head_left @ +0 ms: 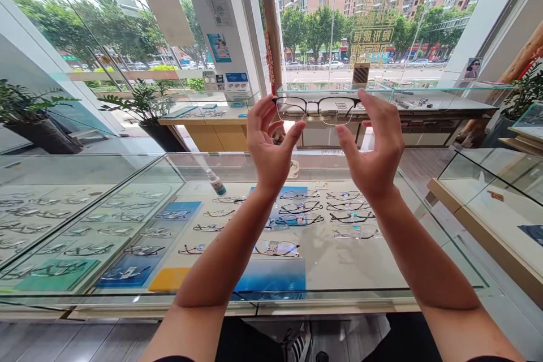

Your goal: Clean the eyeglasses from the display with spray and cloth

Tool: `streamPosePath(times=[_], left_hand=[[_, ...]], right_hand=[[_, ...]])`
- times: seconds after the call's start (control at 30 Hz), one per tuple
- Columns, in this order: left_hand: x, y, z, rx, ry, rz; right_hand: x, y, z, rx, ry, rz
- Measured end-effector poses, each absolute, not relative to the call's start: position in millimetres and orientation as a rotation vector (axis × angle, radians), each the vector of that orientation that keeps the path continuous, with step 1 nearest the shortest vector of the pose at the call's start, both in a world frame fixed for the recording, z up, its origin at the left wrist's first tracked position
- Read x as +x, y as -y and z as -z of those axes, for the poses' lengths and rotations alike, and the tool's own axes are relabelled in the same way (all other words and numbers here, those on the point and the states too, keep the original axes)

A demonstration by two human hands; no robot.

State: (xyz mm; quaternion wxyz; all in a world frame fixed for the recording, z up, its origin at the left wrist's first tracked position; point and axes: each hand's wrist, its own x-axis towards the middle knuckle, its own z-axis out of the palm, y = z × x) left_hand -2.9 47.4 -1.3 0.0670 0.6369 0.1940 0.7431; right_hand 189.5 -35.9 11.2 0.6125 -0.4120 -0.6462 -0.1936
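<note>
A pair of eyeglasses (313, 105) with a dark upper frame and clear lenses is held up level in front of me, above the glass display case. My left hand (271, 138) grips its left end, thumb below the lens and fingers behind the frame. At the other end my right hand (375, 144) holds it near the hinge, index finger raised and thumb under the lens. The temples are mostly hidden from view. Under my forearms, several spectacle frames (299, 206) lie in rows in the case.
The glass display case (356, 277) spans the front. A small spray bottle (217, 182) stands toward its back left. Another showcase (492, 203) is at right, and a long counter (229, 133) runs along the windows. Potted plants (155, 116) stand at left.
</note>
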Motion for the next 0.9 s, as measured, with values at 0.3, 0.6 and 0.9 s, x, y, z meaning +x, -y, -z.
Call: streamPosePath(times=[0.3, 0.6, 0.9], left_hand=[[-4.0, -58.7, 7.4, 1.937, -0.468, -2.296], [-2.2, -37.0, 1.6, 1.906, -0.641, -2.651], [-3.2, -42.6, 3.6, 1.986, -0.602, -2.667]], right_hand=[[185.4, 34.9, -7.9, -0.937, 1.5, 0.446], [186.4, 27.5, -6.8, -0.773, 1.497, 0.033], [181.3, 36.6, -13.3, -0.654, 1.312, -0.134]])
